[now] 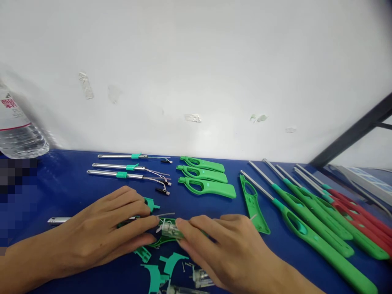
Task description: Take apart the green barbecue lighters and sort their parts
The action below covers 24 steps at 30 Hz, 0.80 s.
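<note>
My left hand (113, 226) is closed around the nozzle end of a partly built long-nozzle lighter, whose metal tube (58, 221) sticks out to the left. Inside its green handle shell (161, 242) sits a clear fuel tank (170, 230) with thin wires at its left end. My right hand (226, 247) is closed on the tank and shell from the right; its fingers hide most of both. Close to the hands lie teal triggers (173, 263) and another clear tank (202, 278). Some small screws (186, 266) are beside them.
Behind the hands lie three metal nozzles with wires (122, 174) and three green handle halves (211, 188). A loose green half (255, 208) is right of them. Several green lighters (324, 245) and red lighters (361, 214) lie at right. A water bottle (21, 134) stands far left, against a white wall.
</note>
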Motion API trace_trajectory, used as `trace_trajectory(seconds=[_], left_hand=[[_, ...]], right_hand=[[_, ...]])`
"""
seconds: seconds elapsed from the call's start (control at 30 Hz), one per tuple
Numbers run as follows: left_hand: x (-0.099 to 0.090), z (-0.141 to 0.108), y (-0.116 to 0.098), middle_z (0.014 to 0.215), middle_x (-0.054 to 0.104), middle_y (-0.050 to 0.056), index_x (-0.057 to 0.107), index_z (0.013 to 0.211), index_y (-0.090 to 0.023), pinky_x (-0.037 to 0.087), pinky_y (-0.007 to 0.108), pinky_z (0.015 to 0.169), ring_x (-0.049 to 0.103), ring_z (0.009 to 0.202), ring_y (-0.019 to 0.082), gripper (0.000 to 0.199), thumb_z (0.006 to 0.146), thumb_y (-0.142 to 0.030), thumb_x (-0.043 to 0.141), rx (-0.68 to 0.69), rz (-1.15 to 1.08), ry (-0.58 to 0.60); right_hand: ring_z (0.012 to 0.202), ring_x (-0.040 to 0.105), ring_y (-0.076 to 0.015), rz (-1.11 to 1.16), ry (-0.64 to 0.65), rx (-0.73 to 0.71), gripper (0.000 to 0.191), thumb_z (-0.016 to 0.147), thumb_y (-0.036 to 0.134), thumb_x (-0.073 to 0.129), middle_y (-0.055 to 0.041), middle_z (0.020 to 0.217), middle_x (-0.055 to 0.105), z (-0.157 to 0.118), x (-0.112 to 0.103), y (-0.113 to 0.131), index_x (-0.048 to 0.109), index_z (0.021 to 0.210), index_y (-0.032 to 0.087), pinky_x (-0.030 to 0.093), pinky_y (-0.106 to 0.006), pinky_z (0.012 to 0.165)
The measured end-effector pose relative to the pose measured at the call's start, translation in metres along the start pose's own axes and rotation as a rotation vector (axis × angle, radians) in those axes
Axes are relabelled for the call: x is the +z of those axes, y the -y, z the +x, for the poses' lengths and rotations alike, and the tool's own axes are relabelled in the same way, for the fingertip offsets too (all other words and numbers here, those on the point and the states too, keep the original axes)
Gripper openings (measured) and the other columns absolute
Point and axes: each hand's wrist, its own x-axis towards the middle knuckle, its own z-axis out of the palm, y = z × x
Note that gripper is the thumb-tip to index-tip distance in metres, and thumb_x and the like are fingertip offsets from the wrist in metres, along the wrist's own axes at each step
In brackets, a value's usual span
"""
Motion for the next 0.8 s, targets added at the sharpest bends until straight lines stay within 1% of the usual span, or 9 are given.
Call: trace_trajectory(seconds=[0.07, 0.13, 0.27, 0.37, 0.43, 0.53, 0.6, 0.67, 0.8], left_hand=[[-0.001, 0.002, -0.001, 0.101, 0.084, -0.003, 0.075, 0.135, -0.023, 0.06, 0.035, 0.091, 0.077, 0.09, 0.017, 0.025, 0.141, -0.024, 0.051, 0.0, 0.008, -0.012], [-0.004, 0.003, -0.001, 0.099, 0.084, -0.002, 0.074, 0.133, -0.024, 0.061, 0.036, 0.088, 0.078, 0.087, 0.018, 0.023, 0.137, -0.016, 0.053, 0.015, 0.005, 0.023], [-0.012, 0.008, -0.002, 0.103, 0.087, 0.002, 0.072, 0.138, -0.024, 0.063, 0.038, 0.086, 0.082, 0.093, 0.022, 0.034, 0.127, -0.001, 0.049, 0.07, 0.015, 0.125], [-0.015, 0.015, -0.005, 0.099, 0.087, 0.0, 0.071, 0.133, -0.026, 0.062, 0.038, 0.081, 0.082, 0.088, 0.021, 0.04, 0.128, 0.0, 0.041, 0.083, 0.043, 0.078], [-0.014, 0.018, -0.006, 0.097, 0.087, -0.002, 0.071, 0.129, -0.026, 0.062, 0.037, 0.081, 0.081, 0.085, 0.019, 0.039, 0.129, -0.002, 0.041, 0.081, 0.037, 0.051], [-0.01, 0.014, -0.005, 0.098, 0.086, -0.002, 0.072, 0.131, -0.026, 0.061, 0.037, 0.084, 0.079, 0.085, 0.019, 0.04, 0.127, 0.0, 0.042, 0.066, 0.017, 0.052], [-0.005, 0.007, -0.001, 0.098, 0.084, -0.001, 0.074, 0.132, -0.025, 0.06, 0.037, 0.085, 0.076, 0.086, 0.019, 0.039, 0.125, 0.0, 0.046, 0.019, 0.014, 0.012], [-0.001, 0.0, 0.004, 0.101, 0.083, 0.0, 0.077, 0.133, -0.024, 0.06, 0.035, 0.086, 0.074, 0.088, 0.019, 0.032, 0.125, -0.003, 0.054, -0.043, 0.007, -0.015], [0.003, -0.007, 0.009, 0.106, 0.084, -0.001, 0.078, 0.132, -0.026, 0.062, 0.032, 0.092, 0.076, 0.094, 0.017, 0.023, 0.123, -0.007, 0.069, -0.168, -0.008, -0.032]], right_hand=[[0.059, 0.071, -0.0128, 0.014, -0.004, -0.017, 0.026, 0.138, 0.019, 0.057, 0.0062, 0.094, 0.083, 0.001, 0.002, 0.001, 0.083, 0.139, 0.016, 0.046, -0.037, 0.048], [0.058, 0.071, -0.0127, 0.02, -0.004, -0.025, 0.022, 0.132, 0.014, 0.064, 0.0059, 0.095, 0.085, 0.003, 0.0, 0.001, 0.084, 0.14, 0.014, 0.047, -0.037, 0.047], [0.057, 0.07, -0.0124, -0.014, 0.04, -0.041, 0.039, 0.117, 0.001, 0.061, 0.0036, 0.103, 0.091, 0.007, -0.007, 0.0, 0.086, 0.144, 0.012, 0.049, -0.036, 0.045], [0.054, 0.068, -0.0111, -0.032, 0.03, -0.055, 0.049, 0.11, -0.004, 0.057, 0.0031, 0.106, 0.094, 0.009, -0.011, -0.001, 0.088, 0.144, 0.012, 0.048, -0.035, 0.043], [0.053, 0.068, -0.0095, -0.032, 0.014, -0.051, 0.049, 0.112, -0.005, 0.056, 0.0027, 0.108, 0.096, 0.01, -0.013, -0.001, 0.089, 0.143, 0.013, 0.049, -0.033, 0.044], [0.055, 0.072, -0.0091, -0.053, 0.002, -0.033, 0.046, 0.117, -0.004, 0.054, 0.0018, 0.111, 0.098, 0.01, -0.013, -0.003, 0.089, 0.141, 0.015, 0.05, -0.033, 0.047], [0.058, 0.076, -0.0103, -0.075, -0.002, -0.006, 0.043, 0.121, -0.001, 0.055, 0.001, 0.114, 0.099, 0.008, -0.012, -0.006, 0.089, 0.143, 0.016, 0.049, -0.035, 0.047], [0.061, 0.08, -0.0118, -0.081, -0.001, 0.04, 0.04, 0.125, 0.002, 0.057, 0.0002, 0.118, 0.1, 0.004, -0.009, -0.011, 0.088, 0.147, 0.016, 0.049, -0.036, 0.049], [0.068, 0.087, -0.0158, -0.076, 0.024, 0.16, 0.034, 0.134, 0.015, 0.059, -0.001, 0.12, 0.1, -0.003, -0.002, -0.021, 0.09, 0.146, 0.019, 0.049, -0.039, 0.051]])
